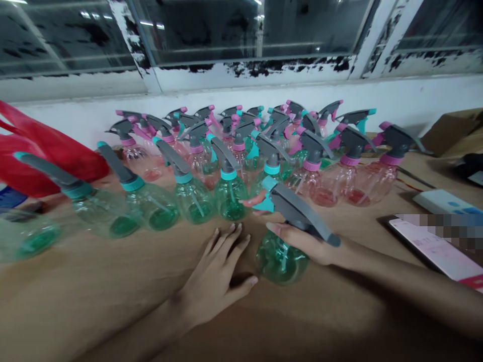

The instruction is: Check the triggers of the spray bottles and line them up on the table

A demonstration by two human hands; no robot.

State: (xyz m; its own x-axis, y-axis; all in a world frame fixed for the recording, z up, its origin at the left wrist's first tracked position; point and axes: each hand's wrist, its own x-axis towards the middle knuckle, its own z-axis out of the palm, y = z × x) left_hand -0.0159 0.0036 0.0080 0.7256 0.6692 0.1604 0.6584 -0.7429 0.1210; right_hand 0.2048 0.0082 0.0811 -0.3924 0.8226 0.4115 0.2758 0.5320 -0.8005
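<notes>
My right hand (302, 241) is wrapped round the neck of a green spray bottle (283, 261) with a grey and teal trigger head, its index finger reaching toward the trigger. The bottle stands roughly upright, close to the table surface; whether its base touches cannot be made out. Flat on the brown table (113, 301) lies my left hand (215, 276), fingers spread and holding nothing, just left of that bottle. Beyond my hands a row of green spray bottles (198, 203) runs to the left. Pink spray bottles (326, 186) stand at the right of the group.
More pink and green spray bottles crowd toward the white wall (241, 83). A red bag (49, 151) sits at the left. On the right are a phone (433, 246), a white and blue box (449, 203) and a brown cardboard box (453, 133). Windows (245, 30) span the back.
</notes>
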